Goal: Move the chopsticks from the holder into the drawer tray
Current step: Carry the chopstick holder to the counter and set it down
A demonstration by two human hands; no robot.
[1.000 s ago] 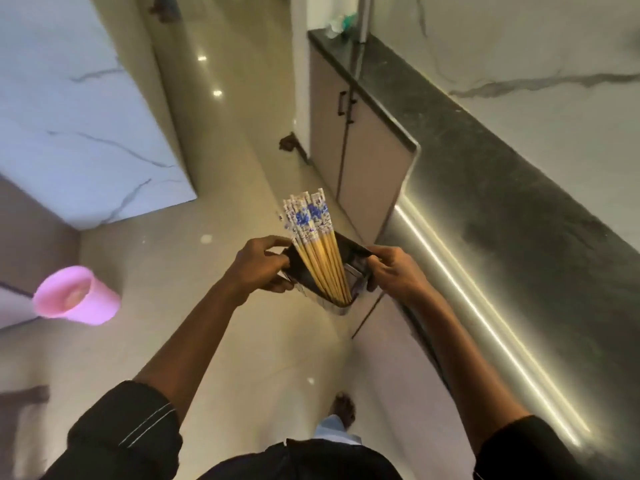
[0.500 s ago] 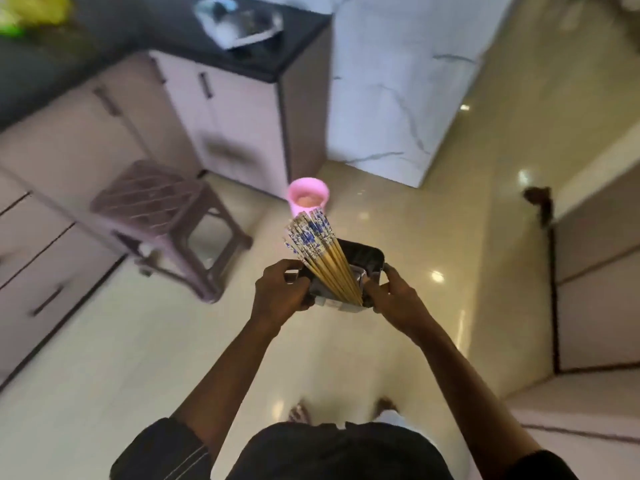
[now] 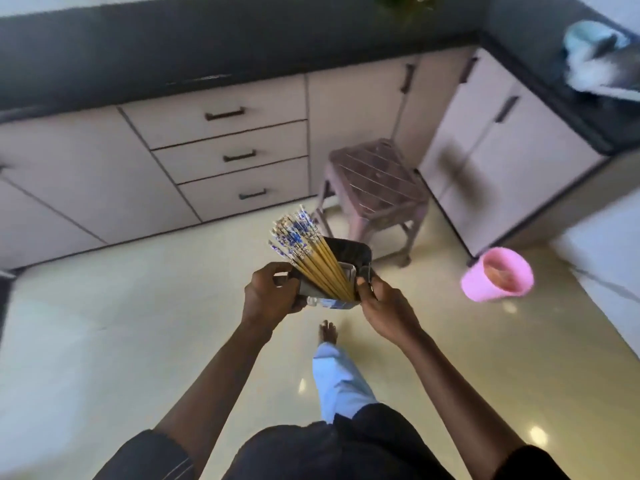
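Note:
I carry a dark rectangular holder (image 3: 358, 255) at chest height over the floor. A bundle of several wooden chopsticks (image 3: 313, 259) with blue-and-white tops stands in it, leaning up and to the left. My left hand (image 3: 272, 294) grips the holder's left side, and my right hand (image 3: 384, 306) grips its right side. Straight ahead is a stack of three shut drawers (image 3: 235, 155) with dark handles under a black counter. No drawer tray is in view.
A brown plastic stool (image 3: 377, 181) stands on the floor to the right of the drawers. A pink bucket (image 3: 498, 278) sits on the floor at the right. Cabinets with a black counter (image 3: 540, 74) run along the right side. My bare foot (image 3: 329, 332) steps forward on cream tiles.
I have turned further through the kitchen while carrying the holder in both hands. The drawers and stool now lie ahead, and the pink bucket has shifted to the right.

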